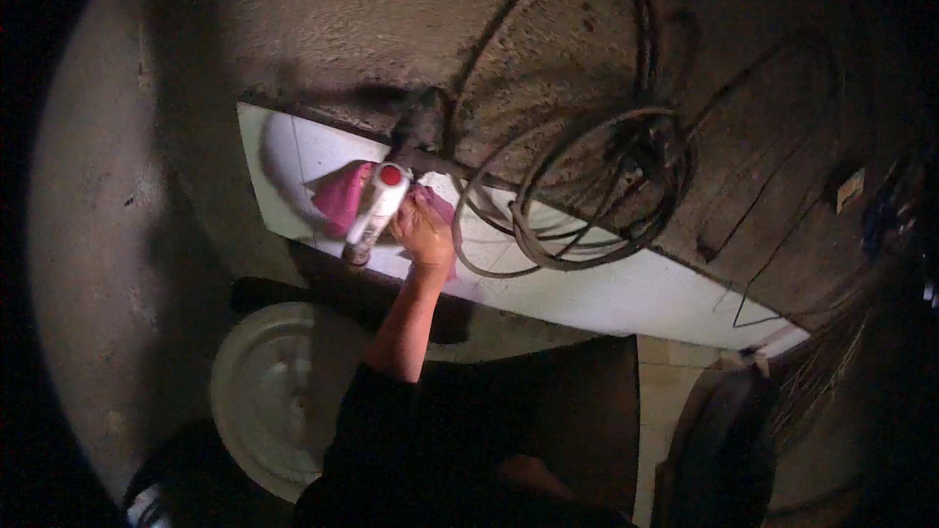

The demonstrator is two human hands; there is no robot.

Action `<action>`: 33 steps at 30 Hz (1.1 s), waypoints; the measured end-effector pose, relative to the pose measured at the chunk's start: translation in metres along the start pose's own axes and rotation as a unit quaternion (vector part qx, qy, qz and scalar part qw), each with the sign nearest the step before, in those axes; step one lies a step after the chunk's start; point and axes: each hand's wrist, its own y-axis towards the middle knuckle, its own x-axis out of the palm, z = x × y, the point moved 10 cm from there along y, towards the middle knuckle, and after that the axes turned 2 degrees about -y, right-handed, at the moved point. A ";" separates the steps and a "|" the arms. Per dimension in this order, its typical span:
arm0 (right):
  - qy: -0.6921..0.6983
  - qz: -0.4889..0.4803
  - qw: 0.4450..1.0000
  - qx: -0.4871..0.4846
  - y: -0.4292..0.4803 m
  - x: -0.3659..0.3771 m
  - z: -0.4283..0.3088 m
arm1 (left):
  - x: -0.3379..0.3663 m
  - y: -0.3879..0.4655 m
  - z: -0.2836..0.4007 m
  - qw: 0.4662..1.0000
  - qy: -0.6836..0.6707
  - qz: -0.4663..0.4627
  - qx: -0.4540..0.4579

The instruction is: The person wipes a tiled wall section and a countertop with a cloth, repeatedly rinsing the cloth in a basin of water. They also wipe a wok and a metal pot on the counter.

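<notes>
My left hand (425,231) is over a pink cloth (343,198) on a narrow white tiled ledge (557,297). Parts of the cloth show on both sides of the hand; its fingertips are hidden. Just left of the hand, a white tap-like fitting (378,209) with a round red cap stands out over the ledge, its dark end pointing down-left. A small patch of skin (535,475) shows low in the dark, probably my right hand or forearm; its fingers cannot be made out.
Coiled dark hoses or cables (601,260) hang from the rough wall (352,22) and lie across the ledge's middle. Below the ledge at left is a round, pale basin or lid (257,396). A dark rounded object (715,447) stands at lower right, near thin bristles or twigs (825,374).
</notes>
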 end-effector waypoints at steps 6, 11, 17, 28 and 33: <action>0.022 0.024 0.999 0.009 0.001 -0.006 0.013 | 0.005 -0.014 0.046 0.981 0.055 -0.091 0.165; 0.190 0.040 0.981 -0.004 0.011 -0.006 0.014 | 0.027 -0.033 0.040 0.973 -0.003 -0.202 0.115; 0.081 0.064 0.994 -0.032 0.010 -0.010 0.008 | 0.027 -0.044 0.049 0.965 0.026 -0.198 0.171; 0.084 0.005 0.996 -0.007 -0.041 -0.029 -0.018 | 0.023 -0.045 0.037 0.997 -0.068 -0.031 0.032; 0.041 -0.022 0.997 -0.059 -0.060 -0.019 -0.031 | 0.046 -0.082 0.049 0.975 0.081 -0.138 0.152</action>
